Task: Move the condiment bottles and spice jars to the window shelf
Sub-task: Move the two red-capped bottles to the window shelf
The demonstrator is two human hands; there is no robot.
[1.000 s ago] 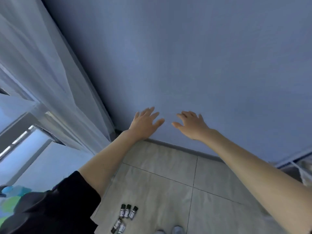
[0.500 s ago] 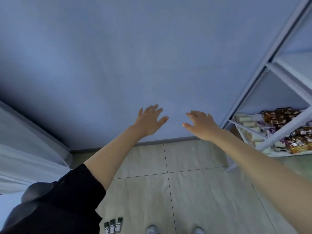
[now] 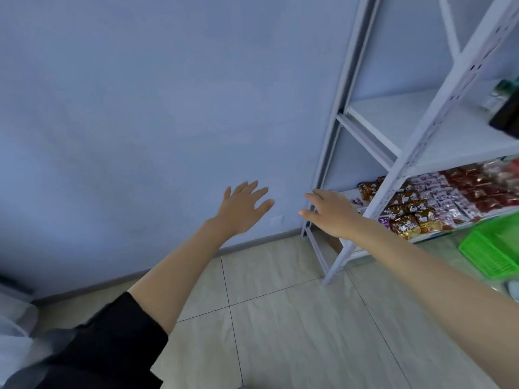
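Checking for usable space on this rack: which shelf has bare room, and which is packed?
The upper shelf board lies bare from the rack's left post across to the dark bottles at the right edge. The shelf below is crowded with snack packets. Both hands, left and right, are open and hold nothing.

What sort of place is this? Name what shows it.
Probably a small shop or storeroom: a metal rack against a bare wall, rows of packaged snacks on one shelf, and a green basket on the tiled floor.

A small shop — metal rack [image 3: 398, 164] stocked with snack packets [image 3: 438, 200].
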